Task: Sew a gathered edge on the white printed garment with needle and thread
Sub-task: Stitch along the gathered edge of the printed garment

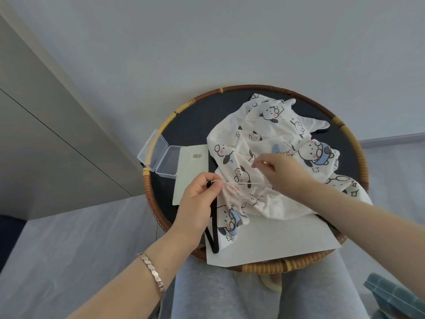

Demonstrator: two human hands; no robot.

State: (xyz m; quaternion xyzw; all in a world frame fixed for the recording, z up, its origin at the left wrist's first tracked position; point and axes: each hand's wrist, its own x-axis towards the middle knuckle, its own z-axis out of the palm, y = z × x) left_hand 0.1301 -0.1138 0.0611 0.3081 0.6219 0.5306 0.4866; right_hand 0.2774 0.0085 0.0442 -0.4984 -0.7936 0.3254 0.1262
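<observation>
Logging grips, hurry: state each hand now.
Left hand: pinches the gathered edge of the garment.
Right hand: fingers pinched, apparently on the thread; needle too small to see.

One round tray (147, 187) with a woven rim carries most of what there is to count. On it lies one white printed garment (264, 134), with one pale thread (243, 183) stretched across its gathered edge. Two hands are over it: one left hand (197, 203) and one right hand (280, 171), with one silver bracelet (151, 272) on the left wrist. On the tray's left side sit one clear plastic box (158, 153), lid open, and one pale card (190, 173) bearing one barcode label. One large white sheet (276, 240) lies at the near edge, and one black strap (212, 236) is folded into two legs. One blue-grey item (395, 295) shows at the near right corner.
</observation>
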